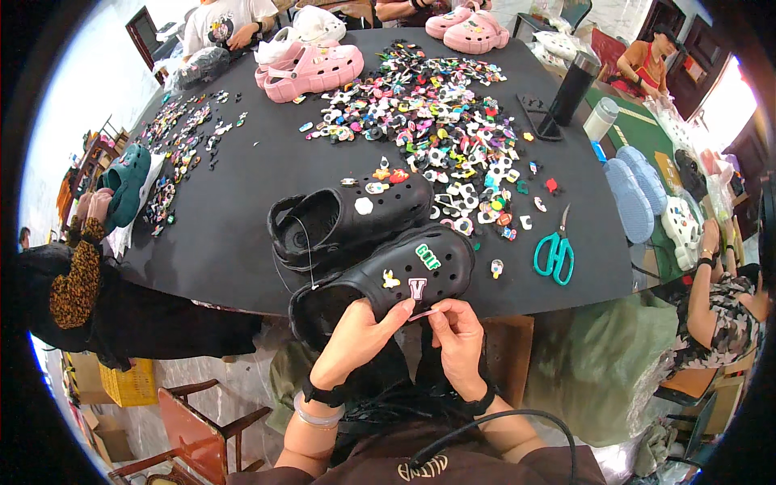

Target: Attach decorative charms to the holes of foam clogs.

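The nearer black clog (428, 260) lies at the table's front edge, toe to the right. On its top sit a green lettering charm (427, 257), a small yellow and white charm (390, 279) and a pink-edged letter charm (417, 288). My left hand (360, 335) grips the clog's near side, its thumb just below the letter charm. Between thumb and finger, my right hand (457, 333) pinches a thin pinkish strip (422, 314), seen edge-on beside the left thumb. Behind lies a second black clog (396, 202) with several charms on it, tied to the first by a thin loop.
A large heap of loose shoe charms (453, 129) spreads beyond the clogs. Teal-handled scissors (554, 257) lie on the right. Pink clogs (315, 73) and a black tumbler (575, 87) stand farther back. Co-workers sit around the table; one at the left holds a green clog (127, 186).
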A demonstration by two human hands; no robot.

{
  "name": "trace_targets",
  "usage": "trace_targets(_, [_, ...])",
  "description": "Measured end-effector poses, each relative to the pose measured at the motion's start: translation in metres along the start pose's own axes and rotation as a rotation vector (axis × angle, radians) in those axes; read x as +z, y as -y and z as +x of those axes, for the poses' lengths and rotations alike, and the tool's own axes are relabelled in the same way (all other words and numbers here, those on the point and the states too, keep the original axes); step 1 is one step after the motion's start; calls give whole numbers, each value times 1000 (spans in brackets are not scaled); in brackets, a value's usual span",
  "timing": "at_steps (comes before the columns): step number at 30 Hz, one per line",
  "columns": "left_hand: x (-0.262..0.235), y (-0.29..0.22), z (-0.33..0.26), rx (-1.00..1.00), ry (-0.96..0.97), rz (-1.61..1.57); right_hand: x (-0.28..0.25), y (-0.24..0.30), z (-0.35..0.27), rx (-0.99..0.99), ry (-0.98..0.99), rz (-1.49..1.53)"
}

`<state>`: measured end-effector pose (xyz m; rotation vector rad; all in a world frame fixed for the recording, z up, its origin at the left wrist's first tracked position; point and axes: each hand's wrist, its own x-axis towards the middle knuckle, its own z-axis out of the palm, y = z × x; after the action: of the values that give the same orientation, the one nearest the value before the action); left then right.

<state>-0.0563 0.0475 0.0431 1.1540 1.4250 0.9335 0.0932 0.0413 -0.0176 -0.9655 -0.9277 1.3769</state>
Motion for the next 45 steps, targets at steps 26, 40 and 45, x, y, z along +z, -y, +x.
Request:
trace_targets(26, [8,-3,-7,23,-89,-28,-6,12,0,-479,-18,-586])
trace_targets(40, [7,-10,-7,15,-66,-33,-7,21,13,-299,-17,-448])
trace_targets(45, [6,-9,-6,22,-45,-30,1,20,9,-347,-117,-576])
